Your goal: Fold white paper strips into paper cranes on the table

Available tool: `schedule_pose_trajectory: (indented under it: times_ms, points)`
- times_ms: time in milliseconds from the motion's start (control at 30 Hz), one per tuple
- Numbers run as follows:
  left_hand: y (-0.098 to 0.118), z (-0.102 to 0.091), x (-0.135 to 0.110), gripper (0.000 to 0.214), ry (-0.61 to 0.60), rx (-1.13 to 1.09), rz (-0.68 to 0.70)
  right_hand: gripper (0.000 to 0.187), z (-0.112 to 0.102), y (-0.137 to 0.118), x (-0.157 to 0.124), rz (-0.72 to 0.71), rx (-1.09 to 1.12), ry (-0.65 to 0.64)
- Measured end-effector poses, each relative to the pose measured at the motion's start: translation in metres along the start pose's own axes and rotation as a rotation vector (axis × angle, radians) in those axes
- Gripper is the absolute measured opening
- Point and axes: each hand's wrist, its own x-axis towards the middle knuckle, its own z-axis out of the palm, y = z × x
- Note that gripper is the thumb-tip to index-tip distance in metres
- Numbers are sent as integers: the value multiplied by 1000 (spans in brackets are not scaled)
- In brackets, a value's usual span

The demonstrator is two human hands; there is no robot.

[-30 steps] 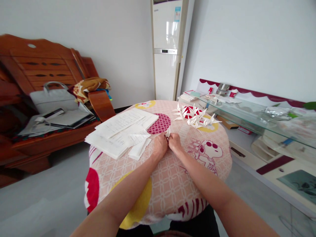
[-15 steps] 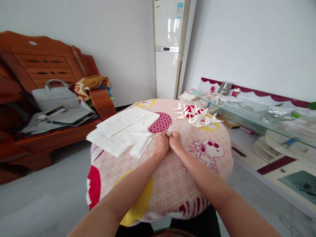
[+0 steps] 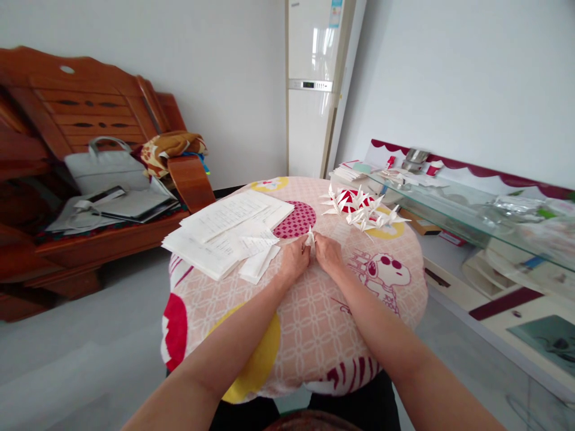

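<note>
Above the middle of the cloth-covered round table (image 3: 309,323), both hands are closed on one small folded white paper crane (image 3: 310,237). My left hand (image 3: 294,257) pinches it from the left. From the right, the fingers of my right hand (image 3: 328,254) grip its other side. Only its pointed top shows between the hands; the lower part is hidden by my fingers. Several finished-looking white paper cranes (image 3: 366,209) stand in a cluster beyond my right hand. Left of my left hand lie stacked written sheets (image 3: 215,239) and a few small cut paper pieces (image 3: 259,265).
A wooden bench (image 3: 85,114) on the left holds a grey bag (image 3: 105,167), papers and a brown patterned cloth (image 3: 173,146). To the right runs a glass-topped cabinet (image 3: 449,203) with clutter. A tall white air conditioner (image 3: 309,126) stands in the corner.
My hands have moved slightly apart, the right one shifting to the right, with the paper crane still between them. The whole view has shifted a little.
</note>
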Motion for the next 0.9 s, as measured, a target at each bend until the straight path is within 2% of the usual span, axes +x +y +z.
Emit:
schedule_pose_trajectory:
  times_ms: [67, 167, 267, 333, 400, 533, 633, 767, 900]
  points:
    - [-4, -4, 1, 38, -6, 7, 15, 44, -3, 4, -1, -44, -67, -4]
    - [-9, -13, 3, 48, -21, 21, -29, 47, -4, 12, -2, -84, -37, 5]
    - [-18, -23, 6, 61, -115, 75, -42, 55, -3, 26, -1, -153, 145, 29]
    - [-26, -30, 8, 66, -156, 74, 9, 62, -3, 37, 1, -199, 292, 41]
    - [-34, -35, 11, 64, -218, 50, 40, 58, -4, 47, 2, -175, 394, 47]
    - [-41, -38, 12, 44, -185, -91, 42, 38, -4, 51, 5, -61, 498, 113]
    - [-39, -34, 11, 37, -168, -164, 41, 26, -2, 44, 5, -84, 495, 103]
    - [-36, -32, 10, 31, -158, -254, 104, 27, -5, 36, 3, -119, 502, 71]
    - [-35, -36, 10, 38, -120, -313, 114, 35, -14, 33, -1, -91, 564, 110]
